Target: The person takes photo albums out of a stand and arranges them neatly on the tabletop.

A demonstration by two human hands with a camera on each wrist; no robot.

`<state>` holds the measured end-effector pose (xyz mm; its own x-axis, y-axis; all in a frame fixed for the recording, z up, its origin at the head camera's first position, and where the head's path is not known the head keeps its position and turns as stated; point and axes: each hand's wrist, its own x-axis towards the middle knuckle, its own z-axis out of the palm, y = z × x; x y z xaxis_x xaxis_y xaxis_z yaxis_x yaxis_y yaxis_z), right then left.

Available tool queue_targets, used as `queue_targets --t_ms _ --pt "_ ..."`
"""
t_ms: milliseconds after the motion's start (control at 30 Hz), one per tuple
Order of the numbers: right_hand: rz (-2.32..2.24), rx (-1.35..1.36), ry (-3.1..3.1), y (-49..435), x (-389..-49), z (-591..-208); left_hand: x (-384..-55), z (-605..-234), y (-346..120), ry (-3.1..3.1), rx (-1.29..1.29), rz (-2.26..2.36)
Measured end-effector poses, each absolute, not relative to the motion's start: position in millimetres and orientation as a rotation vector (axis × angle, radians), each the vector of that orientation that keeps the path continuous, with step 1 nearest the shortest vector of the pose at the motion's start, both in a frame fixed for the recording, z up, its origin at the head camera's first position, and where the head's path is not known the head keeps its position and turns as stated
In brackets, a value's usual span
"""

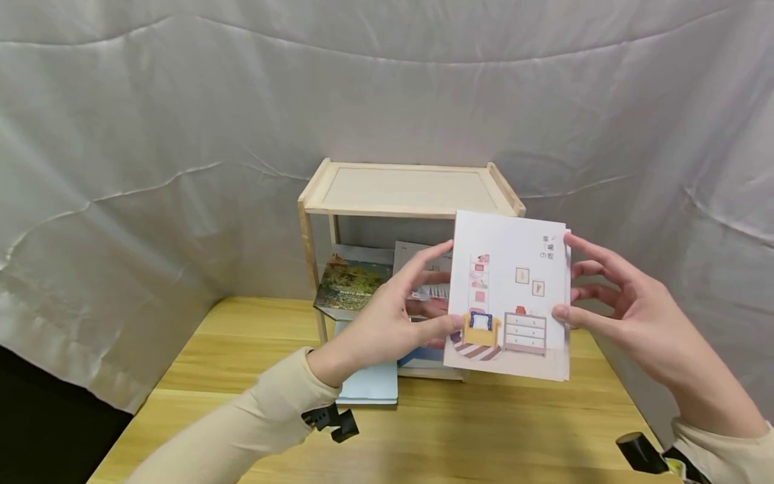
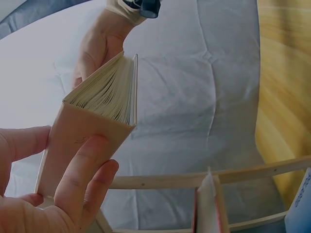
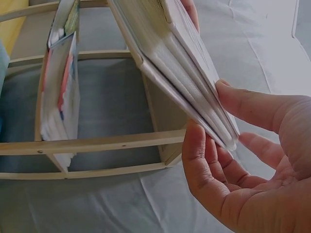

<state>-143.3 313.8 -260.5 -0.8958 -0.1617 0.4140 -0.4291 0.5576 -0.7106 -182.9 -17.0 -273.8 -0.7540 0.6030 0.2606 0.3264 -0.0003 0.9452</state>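
Observation:
Both hands hold a thick photo album (image 1: 510, 289) up in front of the rack's right side. Its white cover carries drawings of a yellow armchair, a chest of drawers and small pictures. My left hand (image 1: 396, 319) grips the left edge, thumb on the cover and other fingers behind. At the opposite edge my right hand (image 1: 629, 302) pinches it, thumb on the front. In the left wrist view the album (image 2: 87, 150) shows its pale spine, with the pages slightly fanned. Layered page edges of the album (image 3: 184, 73) face the right wrist view.
A light wooden rack (image 1: 411, 190) stands on the wooden table (image 1: 514, 430). On its shelf lie an album with a landscape cover (image 1: 357, 282) and a pale-covered book (image 1: 406, 253), partly hidden by my left hand. A light blue book (image 1: 369, 386) juts out below. Grey curtain (image 1: 375, 101) surrounds the table.

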Motion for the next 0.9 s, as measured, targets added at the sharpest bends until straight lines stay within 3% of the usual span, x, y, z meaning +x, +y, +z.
queue_targets --t_ms 900 --pt "1.276 0.354 -2.568 335 -130 -312 -181 -323 6 2.012 0.895 1.832"
